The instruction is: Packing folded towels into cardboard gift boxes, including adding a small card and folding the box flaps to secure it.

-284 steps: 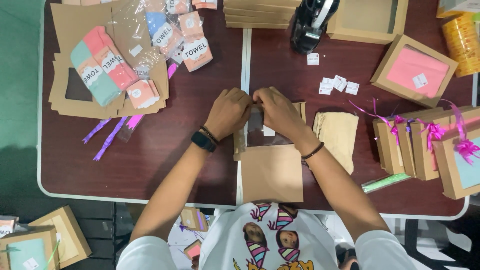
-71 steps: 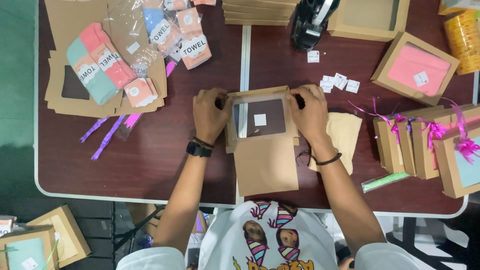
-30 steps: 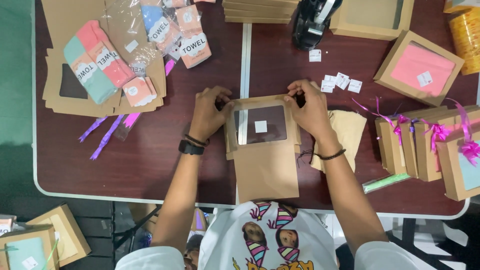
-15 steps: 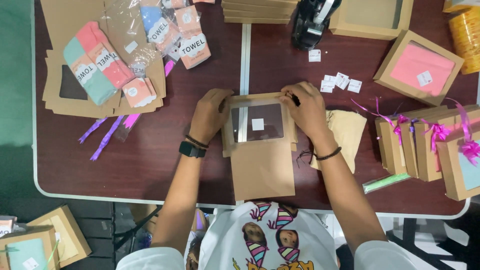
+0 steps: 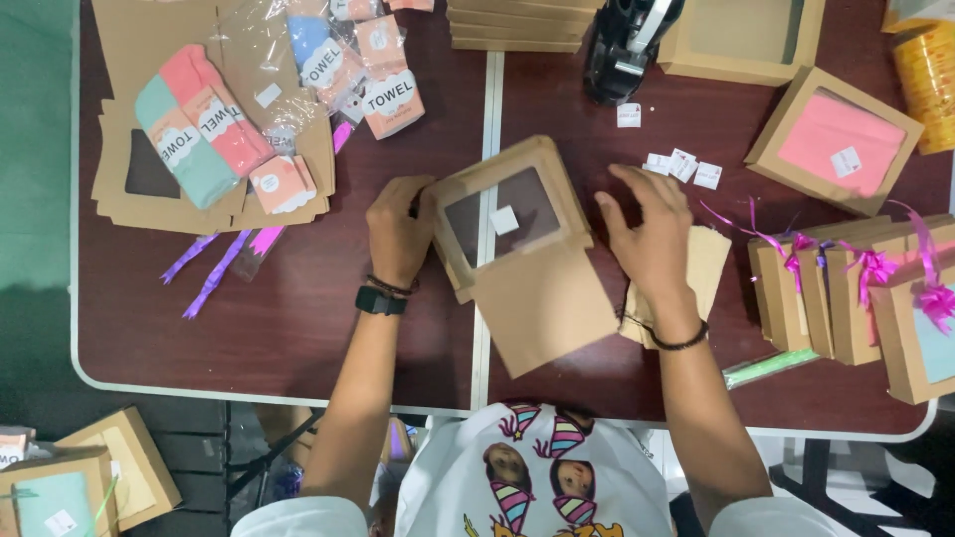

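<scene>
At the far left of the table (image 5: 249,328) lies a stack of flat cardboard blanks (image 5: 129,169) with rolled towels (image 5: 194,124) in pink and mint on top, and purple ribbon strips (image 5: 214,268) trail below them, well apart from the fingers.

The left hand (image 5: 398,234) has its fingers curled over the left edge of the kraft window box (image 5: 512,249), gripping that side; a dark watch sits on the wrist. The box lies just right of these fingers, straddling the seam between the two tabletops. It is tilted: its long axis runs from the upper left toward the lower right, with the windowed lid end pointing up and away from the person and the plain open flap pointing down toward the body. A small white sticker (image 5: 505,220) sits in the middle of the dark window.

The right hand (image 5: 652,234) is spread open, fingers loosely apart and holding nothing, just beside the right edge of the box; whether the fingertips touch it cannot be told. Under that palm lies a flat brown paper piece (image 5: 711,264). Above the fingers are loose white stickers (image 5: 681,164) and a black tape dispenser (image 5: 627,45). Further right stand finished boxes with magenta bows (image 5: 865,288).
</scene>
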